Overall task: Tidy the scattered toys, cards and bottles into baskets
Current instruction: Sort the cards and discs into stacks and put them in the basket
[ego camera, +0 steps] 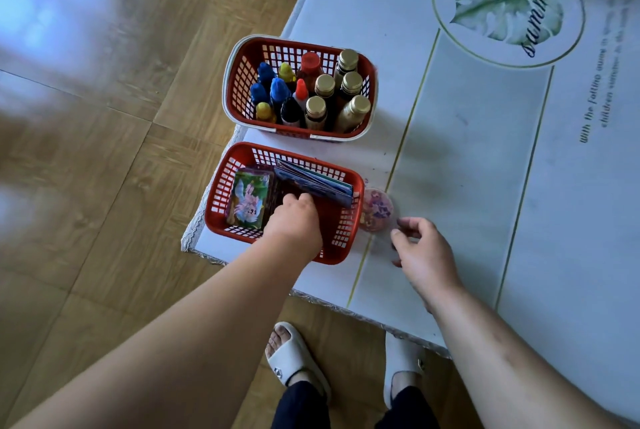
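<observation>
- Round toy (376,210): a small clear disc with pink and purple contents, lying on the table cover (467,151), touching the outer right wall of the near basket (221,200). It is the only task item visible outside a basket.
- Right hand (424,252): fingers loosely curled and part open, holding nothing. The fingertips (403,222) sit just beside the toy on its near-right side; contact cannot be confirmed.
- Left hand (294,221): reaches down inside the near basket with fingers curled under. Whether it holds anything cannot be told.
- Just ahead of the left hand: a stack of blue cards (313,181) standing on edge. Just left of the hand: a flat card pack (247,198) with a pink figure.
- Beyond both hands: the far basket (232,82), holding upright dropper bottles (273,93) and 5 gold-capped bottles (346,89).
- Step in hand, as a judgement: the final pickup; bottles and cards are already sorted.
- Next move calls for: closing the right fingers on the toy's rim, lifting it clear of the basket wall, then placing it in the free space near the left hand.
</observation>
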### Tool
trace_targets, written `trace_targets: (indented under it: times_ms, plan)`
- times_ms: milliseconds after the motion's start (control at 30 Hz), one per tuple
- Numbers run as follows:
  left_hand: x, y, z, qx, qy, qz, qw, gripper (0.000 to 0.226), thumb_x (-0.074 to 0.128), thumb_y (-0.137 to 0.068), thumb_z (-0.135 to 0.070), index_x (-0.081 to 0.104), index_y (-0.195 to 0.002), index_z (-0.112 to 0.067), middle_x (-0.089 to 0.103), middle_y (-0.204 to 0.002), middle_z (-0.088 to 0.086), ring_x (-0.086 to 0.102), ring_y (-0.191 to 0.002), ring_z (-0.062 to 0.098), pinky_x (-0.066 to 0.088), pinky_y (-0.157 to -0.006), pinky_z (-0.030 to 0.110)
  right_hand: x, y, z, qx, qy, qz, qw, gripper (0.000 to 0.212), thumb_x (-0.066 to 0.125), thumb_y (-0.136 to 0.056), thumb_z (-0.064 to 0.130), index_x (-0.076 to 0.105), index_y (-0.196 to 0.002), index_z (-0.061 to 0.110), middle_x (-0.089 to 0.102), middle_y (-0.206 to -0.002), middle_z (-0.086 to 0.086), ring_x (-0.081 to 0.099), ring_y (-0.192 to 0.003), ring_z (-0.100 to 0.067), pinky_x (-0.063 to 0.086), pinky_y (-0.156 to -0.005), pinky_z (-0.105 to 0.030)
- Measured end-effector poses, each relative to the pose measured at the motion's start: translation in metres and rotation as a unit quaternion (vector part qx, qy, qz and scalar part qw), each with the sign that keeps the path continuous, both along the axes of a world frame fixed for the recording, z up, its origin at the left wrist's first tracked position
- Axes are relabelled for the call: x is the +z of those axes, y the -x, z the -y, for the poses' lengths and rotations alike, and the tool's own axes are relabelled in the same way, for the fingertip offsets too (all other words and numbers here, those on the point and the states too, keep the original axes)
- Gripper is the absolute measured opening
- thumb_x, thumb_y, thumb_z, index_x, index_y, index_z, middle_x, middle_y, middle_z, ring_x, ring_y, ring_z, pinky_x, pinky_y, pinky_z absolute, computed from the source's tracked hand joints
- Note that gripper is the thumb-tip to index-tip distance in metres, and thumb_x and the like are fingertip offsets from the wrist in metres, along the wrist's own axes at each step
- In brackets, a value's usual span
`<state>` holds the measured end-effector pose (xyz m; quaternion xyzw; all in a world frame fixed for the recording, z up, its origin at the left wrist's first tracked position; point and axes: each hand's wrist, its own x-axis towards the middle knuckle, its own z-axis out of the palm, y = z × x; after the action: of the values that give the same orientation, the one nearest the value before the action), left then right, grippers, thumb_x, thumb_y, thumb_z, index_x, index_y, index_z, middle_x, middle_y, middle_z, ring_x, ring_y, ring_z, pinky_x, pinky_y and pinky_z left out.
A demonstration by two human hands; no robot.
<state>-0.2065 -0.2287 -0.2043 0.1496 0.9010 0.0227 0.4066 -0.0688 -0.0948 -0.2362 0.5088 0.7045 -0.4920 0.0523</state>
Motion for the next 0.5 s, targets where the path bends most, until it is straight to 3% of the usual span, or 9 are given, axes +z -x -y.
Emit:
trace_targets:
  times_ms: [133,300,400,500]
  plan:
    - [-0.009,-0.001,0.002,-0.024,0.004,-0.034,0.999,0.046,0.066,-0.085,-0.017,0.044,-0.125,-0.01,0.046,-0.124,0.012,0.043,-0.122,0.032,0.044,-0.097,0.044,-0.004,-0.013,0.002,0.017,-0.026,0.003,1.0,0.021,0.06,-0.09,0.025,0.057,-0.111,0.022,0.061,-0.105,0.006,0.062,-0.094,-0.016,0.056,-0.084,-0.045]
    - [-0.001,-0.003,0.002,-0.006,-0.017,-0.049,0.999,0.055,0.068,-0.085,-0.032,0.044,-0.128,-0.01,0.047,-0.129,0.013,0.04,-0.124,0.032,0.039,-0.102,0.042,-0.001,-0.023,0.002,0.027,-0.055,-0.002,0.998,0.017,0.058,-0.092,0.027,0.057,-0.108,0.024,0.061,-0.104,0.005,0.06,-0.09,-0.01,0.056,-0.081,-0.043]
    - [0.016,-0.009,0.003,0.034,-0.083,-0.094,0.992,0.047,0.061,-0.089,-0.034,0.049,-0.129,-0.012,0.051,-0.13,0.01,0.043,-0.122,0.03,0.039,-0.101,0.041,0.009,-0.023,0.001,0.045,-0.075,-0.025,0.996,0.009,0.057,-0.092,0.028,0.057,-0.101,0.026,0.062,-0.096,0.006,0.06,-0.086,-0.011,0.055,-0.079,-0.038]
    - [0.043,-0.026,0.015,0.107,-0.177,-0.13,0.97,0.043,0.058,-0.093,-0.033,0.052,-0.132,-0.019,0.053,-0.131,0.001,0.046,-0.122,0.021,0.041,-0.1,0.036,0.025,-0.023,0.005,0.109,-0.085,-0.069,0.988,0.006,0.058,-0.093,0.03,0.058,-0.093,0.023,0.062,-0.083,0.009,0.06,-0.079,-0.008,0.046,-0.069,-0.024]
